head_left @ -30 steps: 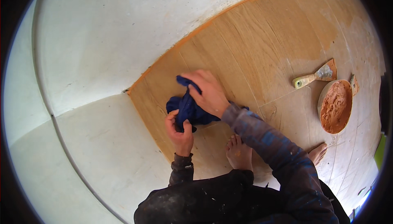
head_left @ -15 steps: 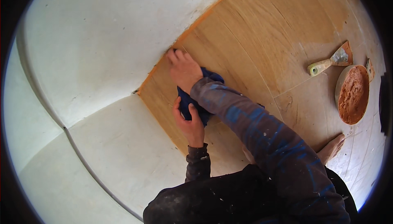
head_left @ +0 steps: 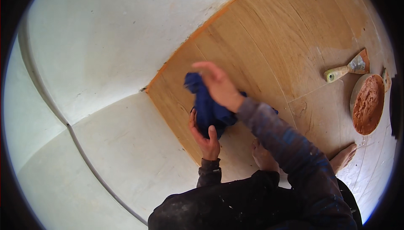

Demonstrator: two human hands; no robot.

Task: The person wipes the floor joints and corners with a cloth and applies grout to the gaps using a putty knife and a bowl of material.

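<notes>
A crumpled dark blue cloth (head_left: 205,104) is bunched up above the wood-look tiled floor near the corner. My left hand (head_left: 205,141) grips its lower end, thumb on one side and fingers on the other. Over the cloth's right side lies my right hand (head_left: 222,89), its fingers stretched out and somewhat blurred; it does not grip the cloth. Along the foot of the far wall runs an orange-brown filler line (head_left: 198,32), which meets the near wall at a small dark spot in the corner.
White walls (head_left: 109,32) close off the left and far sides. At the right stand a round tub of reddish-brown paste (head_left: 368,106) and a putty knife (head_left: 347,67) with a pale handle. Another smeared blade (head_left: 386,79) is partly behind the tub. My bare feet (head_left: 264,156) rest on the floor.
My right hand has come away from the wall's foot, back toward me and to the right, its fingers straightening. The cloth has been lifted and gathered up in my left hand.
</notes>
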